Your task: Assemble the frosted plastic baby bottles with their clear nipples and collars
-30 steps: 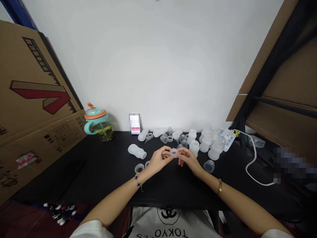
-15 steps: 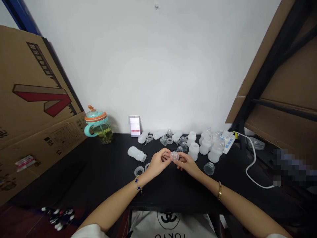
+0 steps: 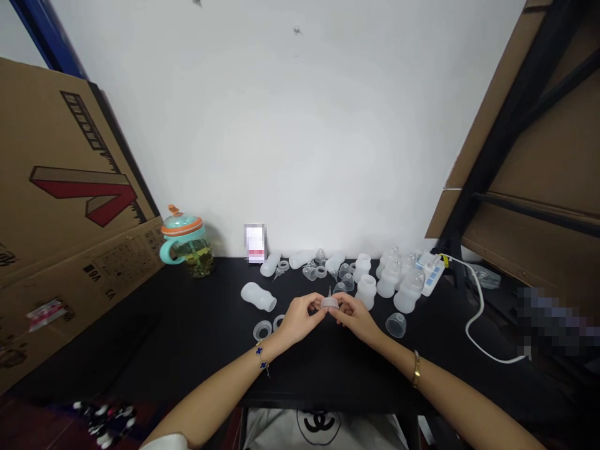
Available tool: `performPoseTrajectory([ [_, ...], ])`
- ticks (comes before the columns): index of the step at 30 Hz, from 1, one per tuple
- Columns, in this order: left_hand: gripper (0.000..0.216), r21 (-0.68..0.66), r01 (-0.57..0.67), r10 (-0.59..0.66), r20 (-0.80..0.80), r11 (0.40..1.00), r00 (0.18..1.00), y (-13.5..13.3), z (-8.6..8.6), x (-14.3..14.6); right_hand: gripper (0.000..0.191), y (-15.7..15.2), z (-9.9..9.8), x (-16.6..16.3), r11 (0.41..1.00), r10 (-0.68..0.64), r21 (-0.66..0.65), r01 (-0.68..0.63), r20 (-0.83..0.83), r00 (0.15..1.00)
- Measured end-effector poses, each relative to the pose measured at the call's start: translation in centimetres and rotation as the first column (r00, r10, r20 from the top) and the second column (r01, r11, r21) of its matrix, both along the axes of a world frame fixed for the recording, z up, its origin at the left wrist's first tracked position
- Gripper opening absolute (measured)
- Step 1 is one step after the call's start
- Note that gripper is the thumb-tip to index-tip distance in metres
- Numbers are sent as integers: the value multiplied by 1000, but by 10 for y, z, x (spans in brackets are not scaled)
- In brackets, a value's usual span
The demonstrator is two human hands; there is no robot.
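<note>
Both of my hands meet over the middle of the black table (image 3: 197,325) and pinch one small translucent ring-shaped bottle part (image 3: 330,302) between them. My left hand (image 3: 300,319) closes its fingers on the part's left side. My right hand (image 3: 354,317) grips its right side. The part sits edge-on, with a thin tip sticking up from it. Two loose clear rings (image 3: 262,329) lie on the table just left of my left wrist. A clear dome cap (image 3: 396,324) lies right of my right hand.
Several white bottles (image 3: 389,278) and small clear parts (image 3: 323,269) stand along the wall, one bottle (image 3: 258,295) lying on its side. A teal-and-orange cup (image 3: 187,240), a cardboard box (image 3: 60,206), a power strip (image 3: 432,269) with white cable and a shelf frame (image 3: 497,137) ring the table.
The ring part has turned from facing up to edge-on between my fingers. The view has tilted up a little, so hands and table sit slightly lower.
</note>
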State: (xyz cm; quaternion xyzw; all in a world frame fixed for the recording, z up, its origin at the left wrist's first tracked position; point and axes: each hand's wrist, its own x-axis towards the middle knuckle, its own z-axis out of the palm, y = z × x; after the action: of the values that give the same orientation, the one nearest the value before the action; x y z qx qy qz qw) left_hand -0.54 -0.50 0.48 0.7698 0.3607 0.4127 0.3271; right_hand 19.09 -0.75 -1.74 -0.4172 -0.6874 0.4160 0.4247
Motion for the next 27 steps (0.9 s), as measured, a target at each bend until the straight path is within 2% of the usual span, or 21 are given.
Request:
performPoseTrajectory([
  [17,10,55,-56,59,-63,997,996,-1,-3,2,32,-2,2,-1,998,-35,64,28,99,994],
  [27,13,30,-58,59,-50,998,997,0,-6,2,30,-4,2,-2,992,-57,117,44,109,992],
])
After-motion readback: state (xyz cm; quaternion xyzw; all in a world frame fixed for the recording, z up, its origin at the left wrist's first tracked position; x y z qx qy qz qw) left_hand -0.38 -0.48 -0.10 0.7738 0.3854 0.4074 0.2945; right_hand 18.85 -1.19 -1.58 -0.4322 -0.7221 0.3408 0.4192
